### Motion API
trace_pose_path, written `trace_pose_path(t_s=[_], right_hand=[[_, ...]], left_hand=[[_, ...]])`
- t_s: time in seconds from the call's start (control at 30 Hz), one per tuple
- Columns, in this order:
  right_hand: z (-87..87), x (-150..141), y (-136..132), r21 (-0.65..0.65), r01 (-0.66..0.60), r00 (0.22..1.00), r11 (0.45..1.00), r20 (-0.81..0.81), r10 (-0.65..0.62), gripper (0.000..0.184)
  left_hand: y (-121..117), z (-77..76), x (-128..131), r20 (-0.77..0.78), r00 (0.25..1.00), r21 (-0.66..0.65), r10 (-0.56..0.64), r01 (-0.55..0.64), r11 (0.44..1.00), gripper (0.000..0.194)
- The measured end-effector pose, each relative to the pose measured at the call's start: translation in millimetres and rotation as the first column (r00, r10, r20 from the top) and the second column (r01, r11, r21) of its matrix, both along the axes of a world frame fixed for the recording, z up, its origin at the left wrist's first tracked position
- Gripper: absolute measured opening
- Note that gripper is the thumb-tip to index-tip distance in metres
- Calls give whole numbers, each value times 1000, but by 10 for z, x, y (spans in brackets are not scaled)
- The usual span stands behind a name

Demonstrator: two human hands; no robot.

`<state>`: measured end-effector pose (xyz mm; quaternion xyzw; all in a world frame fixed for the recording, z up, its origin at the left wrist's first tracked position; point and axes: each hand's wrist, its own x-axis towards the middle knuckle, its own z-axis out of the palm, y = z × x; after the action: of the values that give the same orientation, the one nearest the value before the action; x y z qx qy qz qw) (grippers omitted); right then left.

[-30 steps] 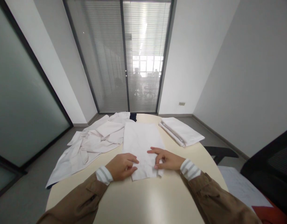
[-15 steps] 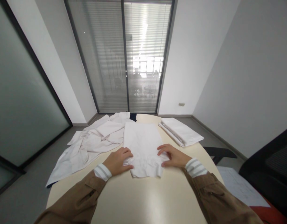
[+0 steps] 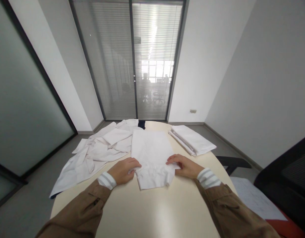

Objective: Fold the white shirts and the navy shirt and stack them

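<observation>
Head view: a glazed door (image 3: 117, 66) is seen at upper centre. The table (image 3: 152, 211) spans the lower centre; part of a chair (image 3: 286, 175) is shown at the right edge. A loose white heap (image 3: 100, 148) is spread at left of centre. The white cloth (image 3: 152, 147) is laid on the table at frame centre, just right of the heap; its near end is rumpled. A folded white stack (image 3: 193, 140) is placed right of centre, apart from the cloth.

The cloth's left edge is met by the left hand (image 3: 125, 170) and its right edge by the right hand (image 3: 185, 165). Fingers are curled at both edges; whether the fabric is pinched cannot be told.

Skewing could be caused by uneven pull between the hands; creases could be set if the rumpled end is pressed before being smoothed.

Count: one table, one chair, one heap (pieces not countable), one cloth, one stack (layers not countable), two hands.
</observation>
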<state>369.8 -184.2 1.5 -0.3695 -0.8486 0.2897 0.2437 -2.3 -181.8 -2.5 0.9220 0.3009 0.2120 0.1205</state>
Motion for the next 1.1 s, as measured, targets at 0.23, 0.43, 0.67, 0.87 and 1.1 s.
trace_pose_path(t_s=[0.23,0.43,0.67,0.87,1.1], right_hand=[[79,-66,-25,145,7,996,989,84,-19,31],[66,-131,-61,268,-1,970,963,234,-64,57],[135,-186,-58,232,29,975,972,208,-79,32],[280,-297,24,236,8,919,972,382,-101,31],[183,-336,37,343,62,903,937,381,-199,40]], left_hand=[[51,-21,11,154,982,-65,107,-98,993,24],[27,37,22,292,934,-168,205,-161,973,24],[63,-30,-85,195,971,-195,136,-97,976,48],[99,-82,-71,75,988,-75,138,-132,988,40],[57,-18,176,-72,992,148,108,-96,984,35]])
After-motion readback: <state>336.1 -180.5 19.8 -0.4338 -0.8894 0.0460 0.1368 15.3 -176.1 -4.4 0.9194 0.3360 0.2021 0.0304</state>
